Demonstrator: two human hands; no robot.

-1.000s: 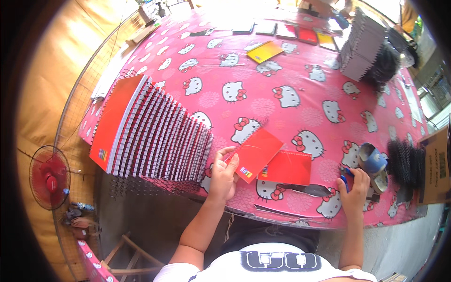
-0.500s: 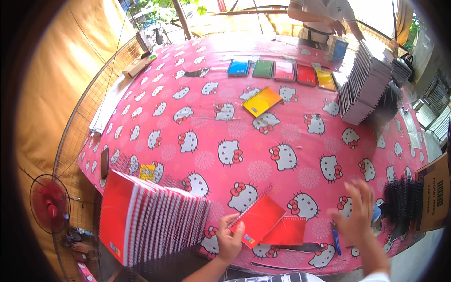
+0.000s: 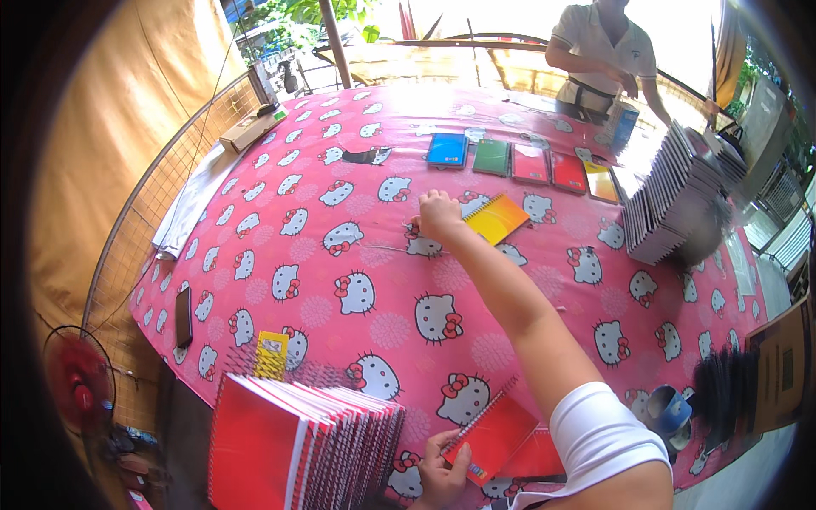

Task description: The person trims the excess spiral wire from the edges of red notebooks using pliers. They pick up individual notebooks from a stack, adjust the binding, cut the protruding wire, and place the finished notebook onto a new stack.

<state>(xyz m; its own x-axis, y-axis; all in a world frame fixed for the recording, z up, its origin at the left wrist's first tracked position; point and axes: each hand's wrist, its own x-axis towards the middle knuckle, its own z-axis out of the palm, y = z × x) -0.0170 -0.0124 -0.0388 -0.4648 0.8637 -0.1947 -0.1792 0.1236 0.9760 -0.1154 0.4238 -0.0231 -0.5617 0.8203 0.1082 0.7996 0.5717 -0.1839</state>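
My left hand (image 3: 445, 469) is closed on the lower left edge of a red spiral notebook (image 3: 494, 435), thumb on its cover. Under it lies a second red notebook (image 3: 535, 456), partly hidden by my right arm. Stretched far across the pink table, my right hand (image 3: 439, 215) rests on the cloth with its fingers curled down. What the fingertips hold, if anything, is hidden. Just right of that hand lies a yellow spiral notebook (image 3: 496, 219). A tall stack of red spiral notebooks (image 3: 259, 446) stands to the left of my left hand.
Blue (image 3: 447, 150), green (image 3: 491, 157), pink, red and yellow notebooks form a row farther back. A notebook stack (image 3: 671, 200) stands right, near a co-worker (image 3: 603, 55). Black spiral coils (image 3: 727, 387) lie by a cardboard box (image 3: 780, 365). A phone (image 3: 184, 317) lies left.
My right hand has swung from the near right to the middle of the table, beside the yellow notebook. My left hand still holds the red notebook. The view has shifted.
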